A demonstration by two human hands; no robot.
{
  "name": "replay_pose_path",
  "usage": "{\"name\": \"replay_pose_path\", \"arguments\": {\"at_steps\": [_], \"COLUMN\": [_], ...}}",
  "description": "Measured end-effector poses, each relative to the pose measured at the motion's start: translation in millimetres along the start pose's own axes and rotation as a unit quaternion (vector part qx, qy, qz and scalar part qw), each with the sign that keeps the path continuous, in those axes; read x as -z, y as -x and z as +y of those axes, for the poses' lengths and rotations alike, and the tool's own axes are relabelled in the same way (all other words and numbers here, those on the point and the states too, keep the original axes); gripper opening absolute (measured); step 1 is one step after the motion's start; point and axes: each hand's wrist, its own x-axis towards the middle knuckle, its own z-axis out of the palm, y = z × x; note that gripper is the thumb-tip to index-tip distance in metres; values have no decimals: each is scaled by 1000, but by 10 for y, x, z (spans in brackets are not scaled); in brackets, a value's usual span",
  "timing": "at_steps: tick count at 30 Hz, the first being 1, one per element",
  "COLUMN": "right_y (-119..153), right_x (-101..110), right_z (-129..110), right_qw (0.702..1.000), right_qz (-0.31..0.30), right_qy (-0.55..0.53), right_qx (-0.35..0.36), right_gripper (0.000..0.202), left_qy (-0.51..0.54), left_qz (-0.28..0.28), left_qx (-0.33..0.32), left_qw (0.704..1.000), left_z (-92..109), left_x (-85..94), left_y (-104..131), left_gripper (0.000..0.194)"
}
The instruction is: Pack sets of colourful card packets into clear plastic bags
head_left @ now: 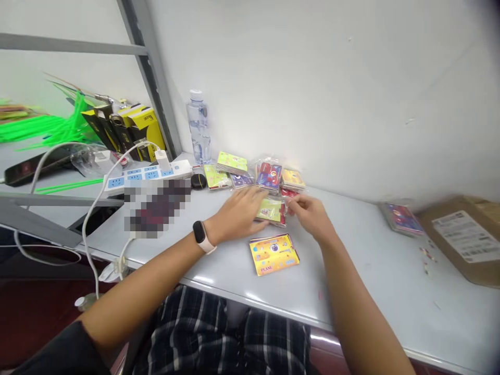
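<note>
A plastic-wrapped pack with a green face (272,210) lies on the table between my hands. My left hand (242,212) rests over its left side, fingers stretched out. At its right edge my right hand (308,212) pinches the clear wrapper between thumb and finger. Nearer to me lies a yellow booklet (274,253) marked "PLANE". Behind my hands are a green pack stack (232,162), a red and blue pack (269,175) and a yellow pack (292,178).
A water bottle (199,127) and a black round case (198,181) stand at the back. Left are a power strip (136,178), cables and a metal frame (158,78). Right are a wrapped pack (402,219) and a cardboard box (461,239).
</note>
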Motion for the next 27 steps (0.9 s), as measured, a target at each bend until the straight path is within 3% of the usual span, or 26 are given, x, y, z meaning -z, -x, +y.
{"name": "replay_pose_path", "arguments": {"at_steps": [6,13,18,21,24,27], "right_y": [39,125,184,182,136,88], "right_x": [-8,-7,-54,-57,-9,95], "right_z": [-47,-129,-168,-172,-152,-116], "right_qw": [994,985,970,949,927,940], "right_qz": [35,83,109,200,300,290], "right_qy": [-69,-13,9,-28,-84,-100], "right_qx": [71,148,215,242,209,147], "right_gripper": [38,42,34,28,24,24], "left_qy": [-5,-3,64,111,178,242], "left_qz": [-31,-8,33,71,142,210], "left_qx": [-9,0,4,25,41,64], "left_qw": [999,1000,997,991,973,945], "left_z": [2,-9,-60,-120,-160,-169], "left_x": [-153,-187,-252,-264,-256,-258], "left_y": [-301,-290,-223,-203,-201,-210], "left_gripper": [78,65,60,65,68,73]}}
